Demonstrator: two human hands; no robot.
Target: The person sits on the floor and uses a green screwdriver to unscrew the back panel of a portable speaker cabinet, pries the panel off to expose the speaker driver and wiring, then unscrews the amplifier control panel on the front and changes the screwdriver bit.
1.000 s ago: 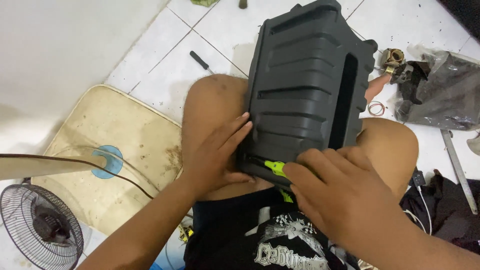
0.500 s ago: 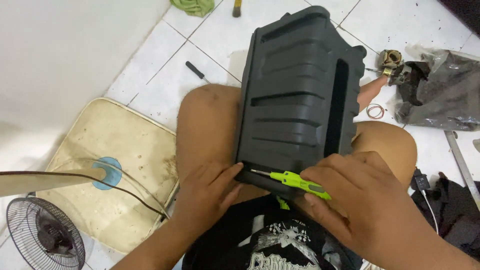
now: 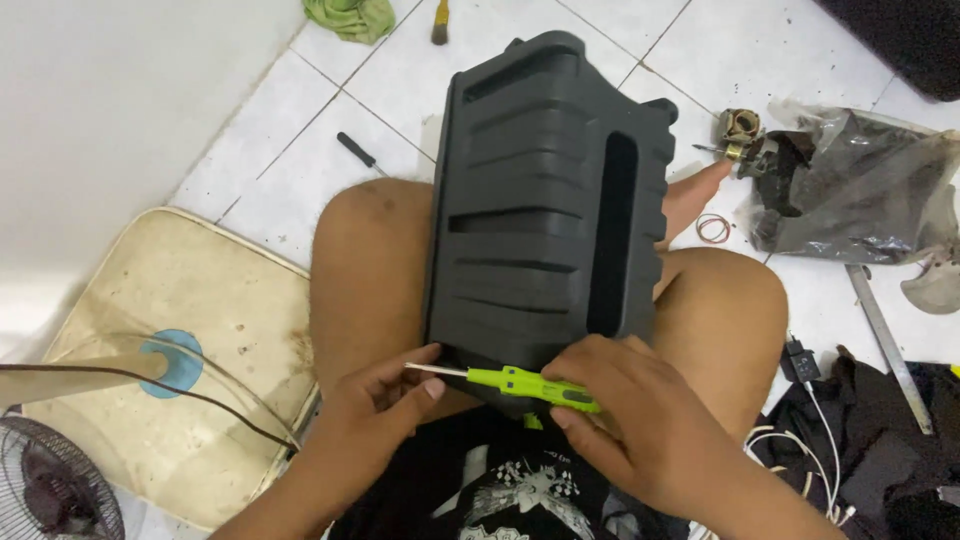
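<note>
While the big black plastic cover [image 3: 550, 200] rests on the person's knees, the green screwdriver [image 3: 530, 384] lies sideways along its near edge. The right hand [image 3: 640, 430] has its grip closed around the handle. The left hand [image 3: 375, 415] pinches the metal tip, which points left.

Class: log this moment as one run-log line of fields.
left hand: pinches screwdriver's metal tip | right hand: grips bright green plastic-handled screwdriver | ribbed black plastic housing: rests on lap
</note>
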